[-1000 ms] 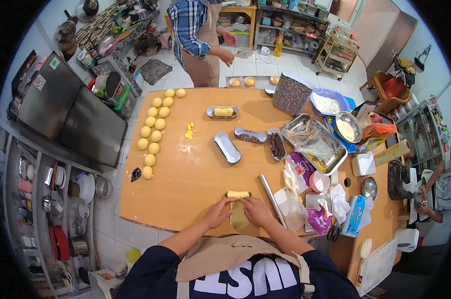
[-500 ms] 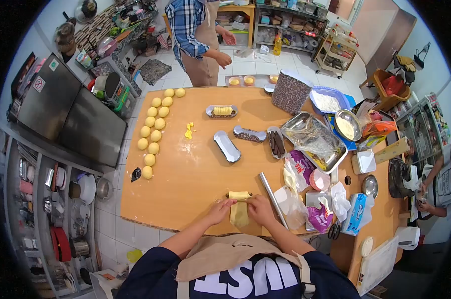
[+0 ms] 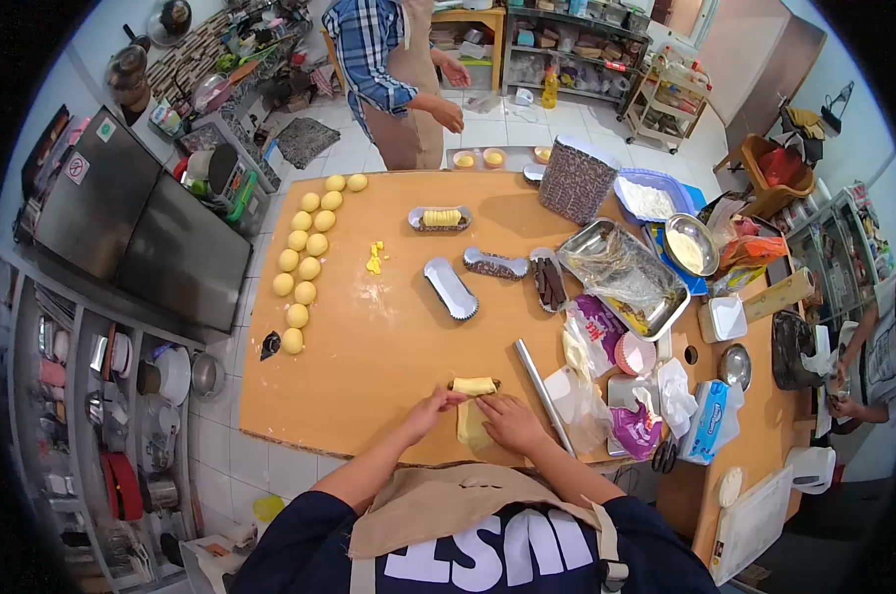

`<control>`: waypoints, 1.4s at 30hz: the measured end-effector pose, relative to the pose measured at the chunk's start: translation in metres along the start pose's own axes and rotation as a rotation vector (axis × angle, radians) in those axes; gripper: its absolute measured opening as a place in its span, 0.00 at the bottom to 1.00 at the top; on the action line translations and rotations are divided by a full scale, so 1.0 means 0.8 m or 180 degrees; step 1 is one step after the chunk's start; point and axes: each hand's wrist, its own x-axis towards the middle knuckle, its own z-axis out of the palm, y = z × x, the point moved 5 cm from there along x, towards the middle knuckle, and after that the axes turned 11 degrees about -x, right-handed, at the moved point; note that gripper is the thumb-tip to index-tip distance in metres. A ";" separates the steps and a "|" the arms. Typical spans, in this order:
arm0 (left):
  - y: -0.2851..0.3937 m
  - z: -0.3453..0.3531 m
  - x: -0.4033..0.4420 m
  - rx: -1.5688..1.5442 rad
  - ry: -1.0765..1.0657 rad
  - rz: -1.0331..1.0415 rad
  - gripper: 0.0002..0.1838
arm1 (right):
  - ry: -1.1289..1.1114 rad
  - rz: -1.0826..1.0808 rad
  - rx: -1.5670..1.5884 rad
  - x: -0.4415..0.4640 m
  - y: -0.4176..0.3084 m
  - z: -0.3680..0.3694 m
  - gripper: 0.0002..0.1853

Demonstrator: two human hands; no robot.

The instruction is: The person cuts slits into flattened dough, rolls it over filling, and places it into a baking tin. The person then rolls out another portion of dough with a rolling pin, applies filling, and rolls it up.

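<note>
A flat strip of yellow dough [image 3: 472,428] lies at the table's near edge, its far end rolled into a short dough roll [image 3: 475,386] with dark filling showing at the ends. My left hand [image 3: 431,412] is at the roll's left end, fingers stretched out beside it. Over the right part of the strip, just below the roll, my right hand [image 3: 510,423] lies flat with its fingers extended. A metal rolling pin [image 3: 544,396] rests right of that hand. Farther off are an unfilled paper tray [image 3: 451,289], a tray holding a ridged dough roll [image 3: 441,219] and a tray of dark sticks [image 3: 547,281].
Several dough balls [image 3: 309,268] line the table's left side. Yellow scraps [image 3: 374,258] lie near them. On the right are a metal pan [image 3: 626,275], a flour basket [image 3: 656,193], bags and scissors [image 3: 663,456]. Another person [image 3: 398,84] stands across the table.
The dough's far end is rolled a little differently, and my right hand has shifted left and flattened over the strip. My left fingers have loosened and moved slightly left. The person opposite has shifted slightly right.
</note>
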 end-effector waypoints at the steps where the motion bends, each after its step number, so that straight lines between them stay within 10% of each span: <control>1: -0.002 -0.006 0.001 -0.0331 0.0136 -0.0065 0.39 | -0.0018 -0.0039 -0.0041 0.000 0.001 0.000 0.27; 7: -0.018 -0.037 0.016 -0.0540 0.0264 0.0205 0.27 | -0.0139 -0.0071 0.0093 0.005 0.005 -0.004 0.27; 10: 0.045 0.005 -0.023 0.2730 -0.0107 0.1634 0.18 | -0.0209 0.0003 0.0409 0.006 0.010 -0.008 0.27; 13: 0.051 0.018 -0.040 0.3238 0.0098 0.1917 0.18 | -0.0079 0.0076 0.0861 0.006 0.016 -0.015 0.23; 28: 0.038 -0.032 -0.012 0.0998 0.0368 0.0758 0.20 | -0.0024 0.1579 0.1548 -0.006 0.048 0.001 0.12; 37: 0.054 0.026 -0.048 0.4080 -0.0137 0.1656 0.29 | 0.1196 0.2129 0.0880 -0.064 0.091 -0.085 0.09; 42: 0.043 0.027 -0.045 0.4274 0.0021 0.1399 0.34 | 0.0160 0.2479 -0.0044 -0.097 0.110 -0.089 0.21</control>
